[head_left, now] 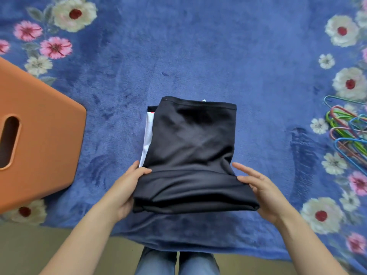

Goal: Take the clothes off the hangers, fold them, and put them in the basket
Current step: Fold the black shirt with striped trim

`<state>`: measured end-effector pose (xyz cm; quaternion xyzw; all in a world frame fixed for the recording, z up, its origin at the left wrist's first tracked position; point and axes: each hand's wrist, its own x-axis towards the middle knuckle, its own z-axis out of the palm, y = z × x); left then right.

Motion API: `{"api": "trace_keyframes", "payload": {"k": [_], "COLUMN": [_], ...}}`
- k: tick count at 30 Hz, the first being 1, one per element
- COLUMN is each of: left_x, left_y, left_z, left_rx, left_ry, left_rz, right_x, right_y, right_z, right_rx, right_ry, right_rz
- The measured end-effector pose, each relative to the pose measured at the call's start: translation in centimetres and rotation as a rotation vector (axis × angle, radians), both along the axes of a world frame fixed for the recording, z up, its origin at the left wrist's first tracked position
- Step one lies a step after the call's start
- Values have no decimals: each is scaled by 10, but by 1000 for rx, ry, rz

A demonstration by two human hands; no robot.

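Note:
A folded black garment (190, 147) with a white and red panel showing at its left edge lies on the blue floral blanket (198, 56). Its near end is lifted and doubled over. My left hand (129, 187) grips the near left corner, thumb on top and fingers underneath. My right hand (260, 193) holds the near right corner, with the thumb on the cloth and the fingers spread along its edge. The orange basket (39, 135) stands at the left edge, its handle slot facing me. A pile of coloured wire hangers (349, 132) lies at the right edge.
The blanket's near edge hangs just in front of my legs (176, 262), with tan floor on either side. Open blanket stretches beyond the garment and between it and the basket.

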<state>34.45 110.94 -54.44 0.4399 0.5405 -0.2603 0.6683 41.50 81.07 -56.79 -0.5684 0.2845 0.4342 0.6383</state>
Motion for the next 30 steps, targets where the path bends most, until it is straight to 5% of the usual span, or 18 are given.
{"api": "trace_keyframes", "payload": {"k": [7,11,19,24,30], "left_x": [57,87,91,89,98], "left_y": [15,18,23,1,-7], "left_z": [-3,0,-19,-35,-43], "left_rx": [-145,-133,753,846,974], "left_ry": [26,0,-250,-462,-479], "left_rz": [398,404,-653,-427,-195], "right_x": [70,94,95,96,104], "right_y": [18,32,42,66,78], "right_z": [0,-10,-27,-27,-32], "right_rx": [151,-44,-364,-520,-677], "right_ry": [16,-88,-324,-564,-721], "right_rz": [-195,63,147,-32,-132]}}
